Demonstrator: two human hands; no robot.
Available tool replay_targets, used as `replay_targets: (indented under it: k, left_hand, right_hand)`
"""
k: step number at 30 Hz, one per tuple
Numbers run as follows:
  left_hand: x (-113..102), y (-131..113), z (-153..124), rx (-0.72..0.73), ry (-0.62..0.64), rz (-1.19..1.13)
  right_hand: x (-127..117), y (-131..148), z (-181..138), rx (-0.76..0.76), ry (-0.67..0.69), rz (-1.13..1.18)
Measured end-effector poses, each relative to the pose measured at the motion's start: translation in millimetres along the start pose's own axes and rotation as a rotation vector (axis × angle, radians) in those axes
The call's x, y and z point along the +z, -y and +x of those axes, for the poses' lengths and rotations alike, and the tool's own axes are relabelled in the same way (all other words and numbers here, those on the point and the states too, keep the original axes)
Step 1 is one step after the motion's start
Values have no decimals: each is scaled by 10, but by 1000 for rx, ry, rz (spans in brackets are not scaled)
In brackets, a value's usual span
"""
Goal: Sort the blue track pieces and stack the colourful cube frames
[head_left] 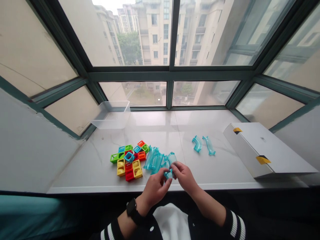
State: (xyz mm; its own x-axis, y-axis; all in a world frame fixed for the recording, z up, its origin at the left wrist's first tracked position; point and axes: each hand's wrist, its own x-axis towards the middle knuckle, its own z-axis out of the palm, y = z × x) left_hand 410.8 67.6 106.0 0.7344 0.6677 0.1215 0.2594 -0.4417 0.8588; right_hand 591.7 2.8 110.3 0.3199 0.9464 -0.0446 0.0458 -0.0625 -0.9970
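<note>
Near the front edge of the white sill, my left hand (pixel 157 186) and my right hand (pixel 184 176) are closed together on a translucent blue track piece (pixel 169 174), partly hidden by my fingers. Just beyond them, more clear blue track pieces (pixel 153 159) lie in a pile. To the left of that pile sits a cluster of coloured hollow blocks (pixel 129 166) in red, yellow, green and blue. Apart on the right lie a curved blue track piece (pixel 197 144) and a wavy blue track piece (pixel 209 145).
At the back left stands a clear plastic bin (pixel 112 116). A white box (pixel 270 146) with yellow-and-black tabs lies on the right. Window frames (pixel 170 76) close off the far side of the sill (pixel 212 176).
</note>
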Motion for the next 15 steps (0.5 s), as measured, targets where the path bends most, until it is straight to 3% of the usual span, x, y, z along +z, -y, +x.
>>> replay_targets:
  k: [3,9,12,15]
  left_hand:
    - [20,-96,54,-65,-41,-39]
    - [21,-66,73,-122,-59,-141]
    - [8,-85,59,-104,-40,-84]
    - [1,-136,23,-37,59,14]
  right_hand:
    - [22,62,-70,-29,43,-58]
    - [102,48,-193,2,191,-34]
    - [75,21,-175,-28,138,-73]
    - [-55,44,-116,-95,29,-137]
